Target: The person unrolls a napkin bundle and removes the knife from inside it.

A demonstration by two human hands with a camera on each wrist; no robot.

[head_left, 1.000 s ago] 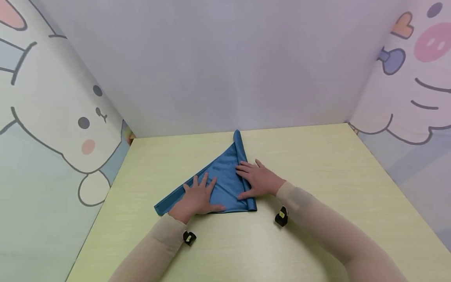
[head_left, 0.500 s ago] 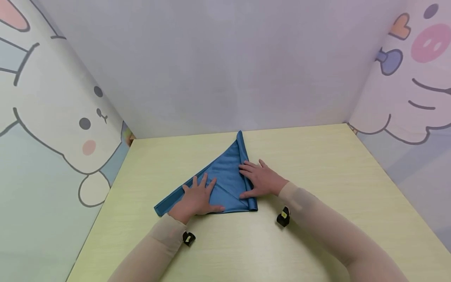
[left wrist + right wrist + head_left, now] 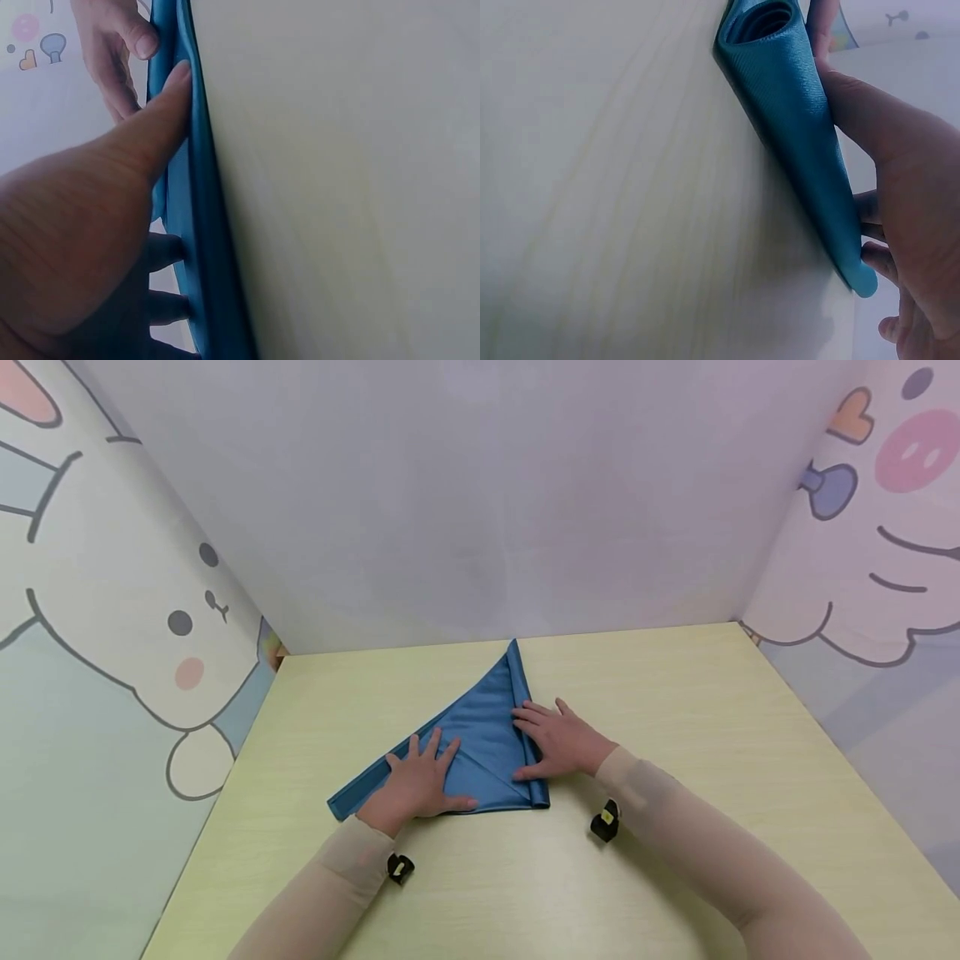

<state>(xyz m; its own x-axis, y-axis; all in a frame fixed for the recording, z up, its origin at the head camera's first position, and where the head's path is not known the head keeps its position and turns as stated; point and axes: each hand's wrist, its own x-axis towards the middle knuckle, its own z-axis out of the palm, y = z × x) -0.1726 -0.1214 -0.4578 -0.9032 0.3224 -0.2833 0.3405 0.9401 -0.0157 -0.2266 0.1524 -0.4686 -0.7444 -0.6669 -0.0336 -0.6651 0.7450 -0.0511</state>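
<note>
A blue cloth (image 3: 480,718) lies on the table, roughly triangular, with its right edge rolled into a narrow tube and a folded strip along its slanting left edge. My left hand (image 3: 415,782) rests with spread fingers on the cloth's lower left part. The right hand (image 3: 562,741) lies over the rolled edge, its fingers stretched across the roll and the thumb near its lower end. In the right wrist view the roll (image 3: 795,127) shows its spiral end, with the fingers touching its far side. The left wrist view shows the left thumb along the cloth's near edge (image 3: 206,187).
The pale wooden table (image 3: 675,693) meets a plain light wall (image 3: 480,502) at the back. Side panels with a cartoon rabbit (image 3: 150,593) and a cartoon pig (image 3: 885,543) stand left and right. A small black camera (image 3: 604,821) hangs at the right wrist.
The right hand and the rolled edge have shifted slightly to the right, and the roll's top end looks narrower. My left hand stays almost where it was.
</note>
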